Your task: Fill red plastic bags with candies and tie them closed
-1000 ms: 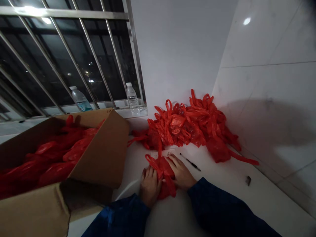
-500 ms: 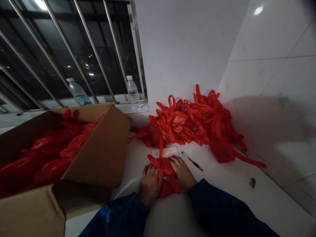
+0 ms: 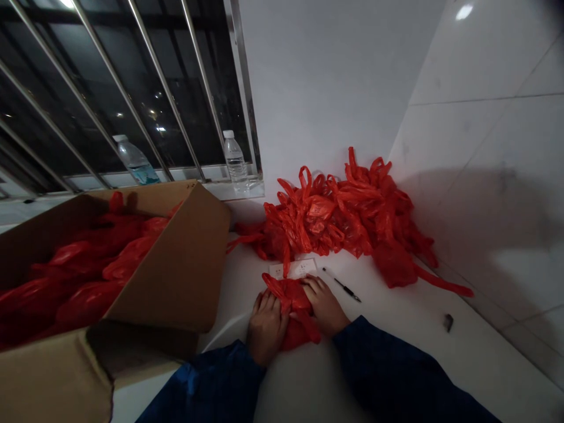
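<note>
A red plastic bag (image 3: pixel 293 302) with loop handles lies on the white tabletop, bunched up between both of my hands. My left hand (image 3: pixel 267 326) presses on its left side, fingers curled against the plastic. On the right side, my right hand (image 3: pixel 324 302) grips the bag, its thumb hidden in the folds. What the bag holds, if anything, is out of sight. Just beyond it a white socket plate (image 3: pixel 304 267) is partly covered by a strip of red plastic. A black pen (image 3: pixel 346 286) rests right of my right hand.
A heap of red plastic bags (image 3: pixel 348 211) is piled against the wall. To the left stands an open cardboard box (image 3: pixel 189 264) with red bags inside. Two water bottles (image 3: pixel 235 161) stand on the sill by the barred window. A small dark object (image 3: pixel 448 322) lies far right.
The whole view has shifted slightly. Both hands stay on the red plastic bag in nearly the same pose.
</note>
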